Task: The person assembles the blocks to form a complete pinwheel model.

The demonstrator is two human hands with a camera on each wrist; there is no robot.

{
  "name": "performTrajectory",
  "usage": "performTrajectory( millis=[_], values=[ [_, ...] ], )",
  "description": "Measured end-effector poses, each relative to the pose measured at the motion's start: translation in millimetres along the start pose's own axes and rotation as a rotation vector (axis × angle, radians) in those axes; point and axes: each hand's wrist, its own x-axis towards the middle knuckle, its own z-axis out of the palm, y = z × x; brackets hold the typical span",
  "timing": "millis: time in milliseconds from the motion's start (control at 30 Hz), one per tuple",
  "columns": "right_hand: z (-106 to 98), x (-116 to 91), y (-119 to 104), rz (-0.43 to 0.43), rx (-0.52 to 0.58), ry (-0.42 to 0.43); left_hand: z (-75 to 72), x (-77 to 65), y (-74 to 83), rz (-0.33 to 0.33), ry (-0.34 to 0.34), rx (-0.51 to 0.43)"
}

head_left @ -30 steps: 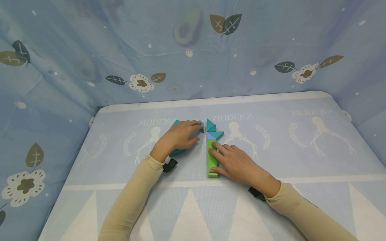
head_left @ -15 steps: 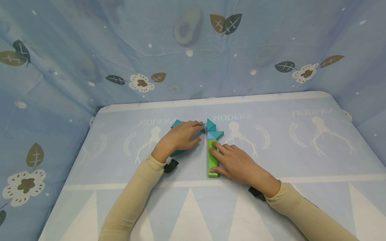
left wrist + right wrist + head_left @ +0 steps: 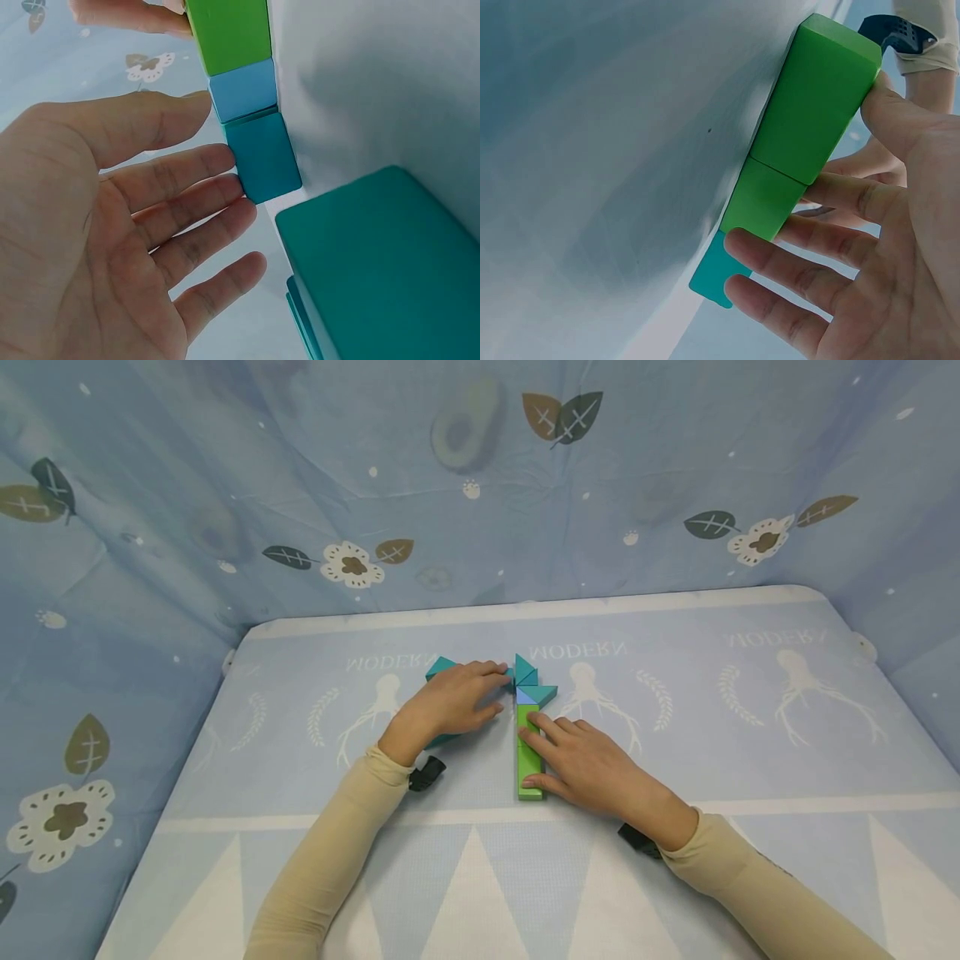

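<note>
Flat on the table, several blocks form a row: green blocks (image 3: 529, 764) nearest me, a light blue piece (image 3: 525, 698) beyond, and teal triangular blocks (image 3: 524, 670) at the far end. My left hand (image 3: 453, 700) is left of that end. Its fairly straight fingers touch a teal block (image 3: 262, 157), which stands against the row in the left wrist view. My right hand (image 3: 588, 766) rests on the green blocks with thumb and fingers loosely extended. Another teal block (image 3: 382, 262) sits near the left palm, partly covered by that hand in the head view.
A further teal block (image 3: 439, 667) lies beyond the left wrist. A printed cloth covers the table (image 3: 712, 710), and a patterned blue curtain (image 3: 480, 543) stands behind its far edge. Each wrist wears a black camera mount (image 3: 427, 773).
My left hand has shifted slightly right, sliding the teal block at its fingertips across the small gap to the row. The right hand has stayed in place on the green blocks.
</note>
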Motion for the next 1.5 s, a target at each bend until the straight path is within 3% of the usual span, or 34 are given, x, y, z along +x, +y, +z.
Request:
performTrajectory(
  millis=[900,1500],
  values=[
    [-0.5,-1.3,0.3,-0.007,-0.012,0.015,2.3,3.4,0.7,0.022,0.027,-0.006],
    [0.0,-1.0,0.2,-0.007,-0.012,0.016,4.2,3.7,2.3,0.05,0.086,-0.007]
  ],
)
